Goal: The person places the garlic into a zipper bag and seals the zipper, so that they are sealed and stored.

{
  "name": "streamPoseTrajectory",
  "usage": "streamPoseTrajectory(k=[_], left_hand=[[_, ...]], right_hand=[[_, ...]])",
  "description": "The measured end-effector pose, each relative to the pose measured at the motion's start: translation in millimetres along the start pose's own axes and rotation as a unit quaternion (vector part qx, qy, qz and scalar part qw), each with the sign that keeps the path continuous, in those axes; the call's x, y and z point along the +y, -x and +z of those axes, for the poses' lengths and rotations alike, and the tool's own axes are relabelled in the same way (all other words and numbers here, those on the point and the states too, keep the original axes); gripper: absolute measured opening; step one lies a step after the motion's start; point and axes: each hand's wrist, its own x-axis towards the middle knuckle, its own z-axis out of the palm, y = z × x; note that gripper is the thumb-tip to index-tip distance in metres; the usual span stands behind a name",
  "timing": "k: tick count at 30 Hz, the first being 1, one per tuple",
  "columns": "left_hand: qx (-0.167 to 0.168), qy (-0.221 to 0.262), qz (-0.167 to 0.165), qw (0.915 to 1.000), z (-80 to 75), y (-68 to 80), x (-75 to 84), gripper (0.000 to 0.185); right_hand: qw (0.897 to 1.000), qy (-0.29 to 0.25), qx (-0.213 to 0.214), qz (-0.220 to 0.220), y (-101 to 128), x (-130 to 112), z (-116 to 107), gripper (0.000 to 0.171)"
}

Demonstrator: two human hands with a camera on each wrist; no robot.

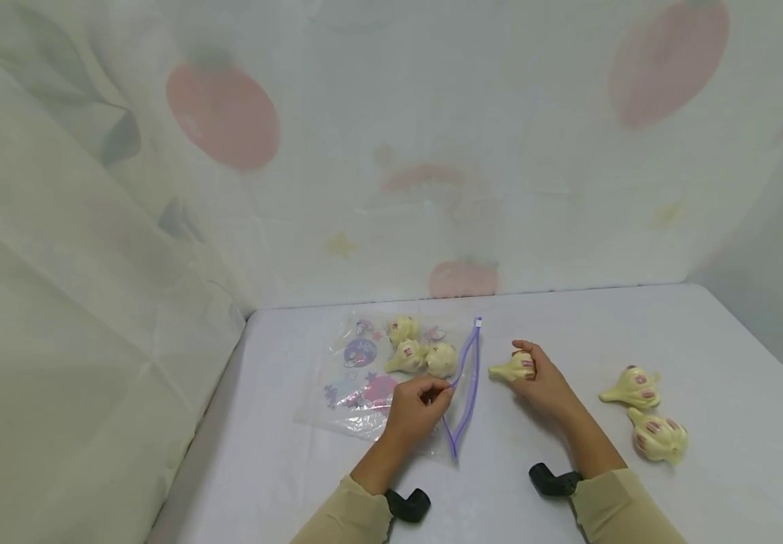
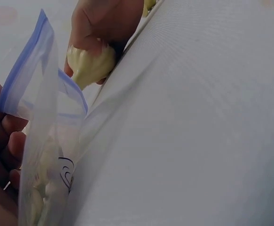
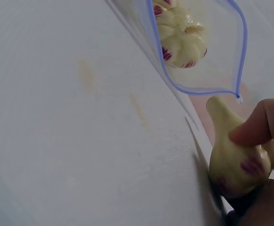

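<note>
Table (image 1: 704,340) with white cover, lower half of the head view; patterned curtain (image 1: 391,151) fills the upper half

Clear zip bag (image 1: 364,378) lies flat at centre-left of the head view, printed stickers on its face, purple zip edge (image 1: 468,385) turned toward frame centre. Mouth stands open: in the right wrist view, upper right, the zip line bows into a loop

Left hand (image 1: 419,404): thumb and fingertips pinch the upper lip of the bag mouth and lift it; other fingers curled under. In the left wrist view the lifted lip shows at far left, beside the fingers (image 2: 5,136)

Right hand (image 1: 544,381): fingers wrapped round a garlic bulb (image 1: 514,369), stem end pointing toward the bag mouth. Bulb is just outside the opening, near but not yet past the zip edge; right wrist view shows its tip right beside the zip corner, thumb pressed on its side

Progress, as judged from the layout:
- Three bulbs (image 1: 422,349) already inside the bag, clustered at its upper right part
- One bulb in hand, at the mouth, not in
- Two loose bulbs (image 1: 646,412) wait on the table at the right of the head view, well apart from the bag
- Zip not closed

Roughly half in; the held bulb, the two loose ones and the sealing appear to remain
</note>
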Motion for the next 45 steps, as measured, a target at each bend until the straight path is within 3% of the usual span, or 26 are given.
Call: streamPoseTrajectory(k=[14,23,37,45], left_hand=[[0.002,0.000,0.017,0.9999,-0.1,0.1,-2.7,0.006],[0.003,0.004,0.027,0.9996,0.6,-1.0,-4.6,0.005],[0.003,0.001,0.014,0.9999,1.5,-0.1,-4.6,0.006],[0.006,0.001,0.023,0.9997,1.3,0.2,-2.6,0.005]], right_hand=[[0.999,0.031,0.040,0.000,0,2,2,0.077],[0.997,-0.009,0.049,-0.057,2,1,2,0.067],[0.998,-0.045,0.013,-0.051,6,-5,4,0.061],[0.993,-0.058,-0.036,-0.092,5,-5,10,0.068]])
